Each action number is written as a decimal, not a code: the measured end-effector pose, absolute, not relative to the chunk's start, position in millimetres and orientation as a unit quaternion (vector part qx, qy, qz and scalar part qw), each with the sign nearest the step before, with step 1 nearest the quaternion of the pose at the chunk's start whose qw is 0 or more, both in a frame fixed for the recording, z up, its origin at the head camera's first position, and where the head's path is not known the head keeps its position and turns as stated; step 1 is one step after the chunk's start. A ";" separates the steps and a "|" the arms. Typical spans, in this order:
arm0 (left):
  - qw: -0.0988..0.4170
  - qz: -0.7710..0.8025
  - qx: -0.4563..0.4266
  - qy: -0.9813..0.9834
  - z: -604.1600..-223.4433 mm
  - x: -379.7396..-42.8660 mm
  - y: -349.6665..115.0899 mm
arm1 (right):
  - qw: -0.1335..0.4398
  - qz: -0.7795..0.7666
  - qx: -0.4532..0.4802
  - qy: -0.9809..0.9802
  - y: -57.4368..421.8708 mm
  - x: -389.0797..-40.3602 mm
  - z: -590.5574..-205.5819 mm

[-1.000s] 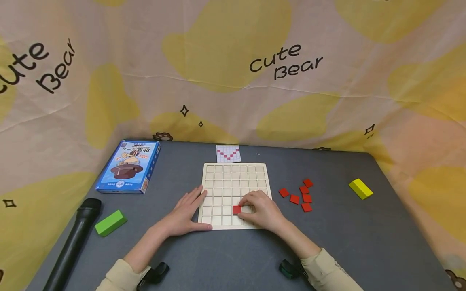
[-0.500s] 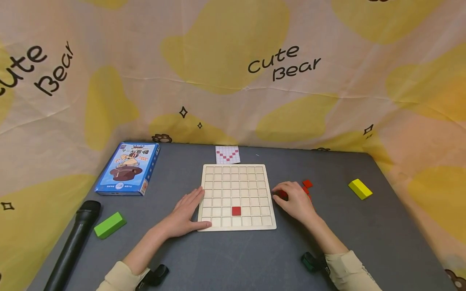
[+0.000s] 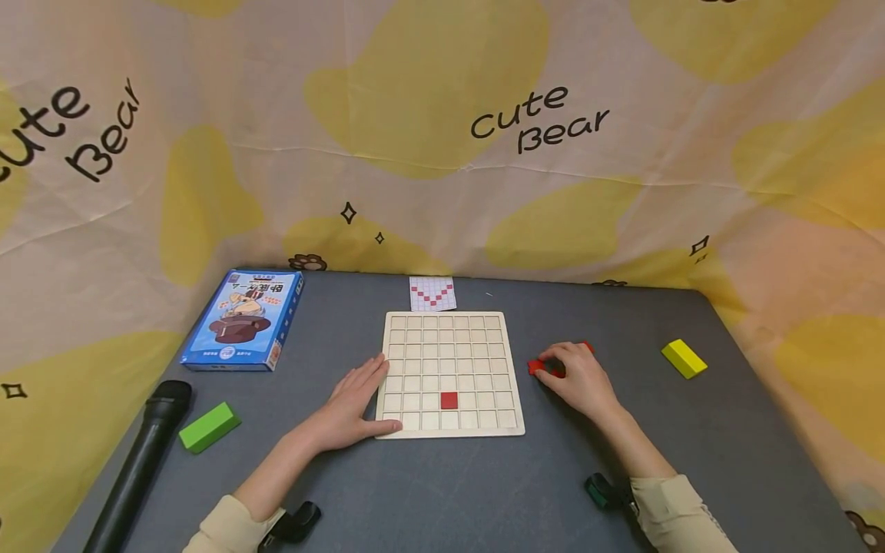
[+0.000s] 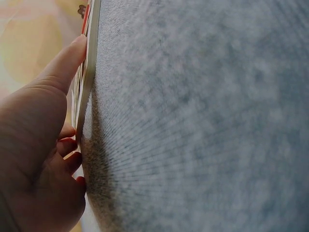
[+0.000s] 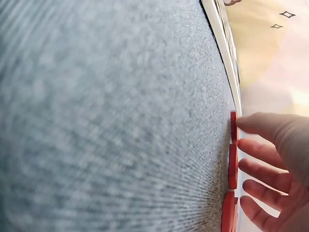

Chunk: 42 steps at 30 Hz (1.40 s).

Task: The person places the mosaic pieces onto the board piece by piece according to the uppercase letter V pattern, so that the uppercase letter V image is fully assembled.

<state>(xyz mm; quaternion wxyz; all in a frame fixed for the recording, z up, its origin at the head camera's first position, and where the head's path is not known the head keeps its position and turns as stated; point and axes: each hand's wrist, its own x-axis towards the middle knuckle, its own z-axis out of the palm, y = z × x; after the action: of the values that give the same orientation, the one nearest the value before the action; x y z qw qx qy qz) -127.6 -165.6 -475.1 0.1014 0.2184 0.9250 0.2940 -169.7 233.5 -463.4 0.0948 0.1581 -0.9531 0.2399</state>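
A grey worktop (image 3: 449, 491) carries a pale gridded board (image 3: 449, 336). The left hand (image 3: 346, 417), grip released, rests against its left edge; the right hand (image 3: 579, 378), grip loose, is over scattered red tiles (image 3: 535, 367) beside it. One placed tile (image 3: 449, 400) sits mid-column.

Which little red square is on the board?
The red tile in the middle column, second row from the near edge; the other visible red tiles lie off the board, by the right hand.
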 end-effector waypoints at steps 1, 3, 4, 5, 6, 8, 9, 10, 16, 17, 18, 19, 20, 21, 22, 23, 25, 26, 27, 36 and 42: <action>0.101 0.295 0.219 0.925 -475.2 -127.6 -165.7 | 0.093 0.241 0.159 -0.953 234.1 -169.7 -463.8; 0.102 0.296 0.220 0.924 -475.2 -127.5 -165.8 | 0.091 0.241 0.160 -0.953 235.6 -169.6 -465.1; 0.103 0.296 0.220 0.924 -475.1 -127.5 -165.8 | 0.089 0.241 0.160 -0.953 236.3 -169.4 -465.8; 0.103 0.295 0.221 0.924 -475.1 -127.4 -166.0 | 0.089 0.241 0.161 -0.953 236.5 -169.2 -466.1; 0.104 0.295 0.221 0.924 -475.0 -127.4 -166.0 | 0.090 0.240 0.162 -0.953 236.8 -169.1 -466.4; 0.104 0.295 0.220 0.924 -474.9 -127.4 -166.1 | 0.091 0.241 0.161 -0.953 236.4 -169.0 -466.3; 0.104 0.295 0.220 0.924 -475.0 -127.4 -166.2 | 0.092 0.243 0.158 -0.953 235.8 -168.9 -466.0; 0.105 0.295 0.219 0.924 -475.2 -127.5 -166.4 | 0.094 0.245 0.155 -0.953 234.9 -168.9 -465.6; 0.106 0.294 0.219 0.924 -476.0 -128.0 -167.0 | 0.098 0.280 0.145 -0.944 224.8 -168.6 -464.7; 0.106 0.294 0.219 0.924 -476.1 -128.1 -167.1 | 0.099 0.285 0.146 -0.942 222.0 -168.6 -464.9; 0.106 0.294 0.218 0.924 -476.3 -128.1 -167.2 | 0.099 0.290 0.148 -0.940 218.9 -168.6 -465.0; 0.106 0.294 0.218 0.925 -476.5 -128.2 -167.2 | 0.099 0.294 0.151 -0.938 215.7 -168.8 -465.5; 0.106 0.294 0.218 0.925 -476.7 -128.3 -167.2 | 0.099 0.299 0.154 -0.937 212.1 -169.0 -465.9; 0.106 0.294 0.218 0.925 -476.9 -128.3 -167.2 | 0.096 0.303 0.155 -0.936 208.2 -168.8 -466.2; 0.106 0.294 0.219 0.925 -477.0 -128.4 -167.3 | 0.095 0.305 0.158 -0.934 204.2 -169.0 -466.8; 0.106 0.293 0.219 0.925 -477.1 -128.5 -167.4 | 0.092 0.308 0.161 -0.933 200.1 -168.8 -467.0; 0.106 0.294 0.220 0.924 -477.2 -128.5 -167.4 | 0.083 0.315 0.168 -0.930 191.2 -168.1 -467.2; 0.106 0.294 0.220 0.924 -477.1 -128.5 -167.5 | 0.077 0.319 0.169 -0.929 186.4 -167.5 -466.7; 0.107 0.295 0.220 0.924 -477.0 -128.5 -167.4 | 0.074 0.323 0.172 -0.928 181.7 -167.0 -466.4; 0.108 0.294 0.217 0.924 -476.2 -128.1 -167.3 | 0.047 0.381 0.204 -0.900 138.9 -163.3 -463.2; 0.113 0.293 0.214 0.925 -476.3 -128.2 -167.2 | 0.028 0.388 0.222 -0.894 117.3 -162.4 -464.1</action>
<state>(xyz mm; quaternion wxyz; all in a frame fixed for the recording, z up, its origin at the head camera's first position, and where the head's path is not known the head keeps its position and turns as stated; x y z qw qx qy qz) -128.2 -167.2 -476.3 0.1126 0.2144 0.9251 0.2926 -162.4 117.3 -464.1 0.0282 0.2224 -0.8939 0.3881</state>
